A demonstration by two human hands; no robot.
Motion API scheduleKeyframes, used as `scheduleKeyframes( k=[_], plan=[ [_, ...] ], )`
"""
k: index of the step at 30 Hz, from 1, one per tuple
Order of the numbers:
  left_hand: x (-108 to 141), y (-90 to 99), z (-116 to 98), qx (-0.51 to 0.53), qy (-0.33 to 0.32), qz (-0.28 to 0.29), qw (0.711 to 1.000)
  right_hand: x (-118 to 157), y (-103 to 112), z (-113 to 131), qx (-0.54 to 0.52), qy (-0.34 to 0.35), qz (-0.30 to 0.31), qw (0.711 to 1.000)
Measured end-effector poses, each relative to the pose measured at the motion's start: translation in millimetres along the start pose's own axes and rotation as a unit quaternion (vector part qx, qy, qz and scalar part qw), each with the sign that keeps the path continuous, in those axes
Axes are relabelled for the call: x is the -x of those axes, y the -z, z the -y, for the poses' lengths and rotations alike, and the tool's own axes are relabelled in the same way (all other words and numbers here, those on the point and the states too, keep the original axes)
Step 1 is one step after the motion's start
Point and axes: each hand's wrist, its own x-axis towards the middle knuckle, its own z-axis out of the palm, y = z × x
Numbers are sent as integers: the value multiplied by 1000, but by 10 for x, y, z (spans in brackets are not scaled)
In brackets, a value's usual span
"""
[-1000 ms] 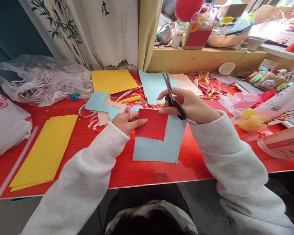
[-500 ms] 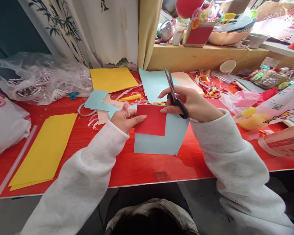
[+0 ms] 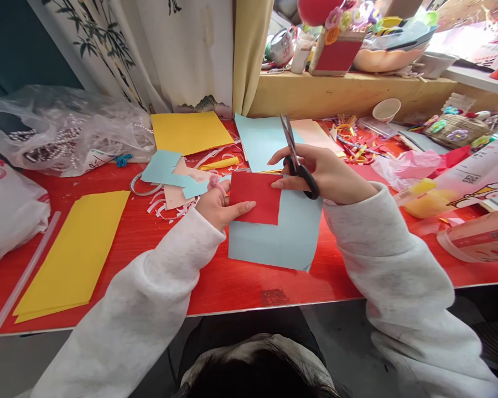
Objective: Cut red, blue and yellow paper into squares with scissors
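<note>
A red paper square [image 3: 255,193] lies over a larger light blue sheet [image 3: 274,243], both held up above the red table. My left hand [image 3: 222,205] pinches their left side, thumb on the red square and fingers hidden behind. At the upper right edge, my right hand [image 3: 319,171] touches the red square with its thumb. That hand also holds black-handled scissors [image 3: 291,146], whose blades point up and away from the paper. Behind my left hand lie light blue scraps [image 3: 161,166] and pale pink scraps [image 3: 176,196].
Yellow sheets [image 3: 72,254] lie at left by a clear plastic strip [image 3: 22,279]. Farther back are another yellow sheet [image 3: 191,132], a blue sheet [image 3: 257,141] and a bag of beads [image 3: 70,132]. At right stand a basket [image 3: 456,132] and a pink cup [image 3: 477,235].
My left thumb has slid a little to the right over the red square. The lower right of the blue sheet has swung slightly down and right. My right hand keeps the scissors.
</note>
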Motion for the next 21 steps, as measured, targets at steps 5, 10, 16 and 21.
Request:
scheduleKeyframes(
  k=[5, 10, 16, 21],
  plan=[
    [22, -35, -17, 3, -24, -6, 1000, 8, -2, -8, -7, -4, -6, 1000],
    [68, -79, -25, 0, 32, -32, 999, 17, 0, 30, -15, 2, -21, 1000],
    [60, -68, 26, -33, 43, -50, 997, 18, -16, 41, -7, 16, -13, 1000],
    [60, -75, 33, -29, 24, -69, 997, 38, -9, 121, -9, 42, -99, 994]
  ],
)
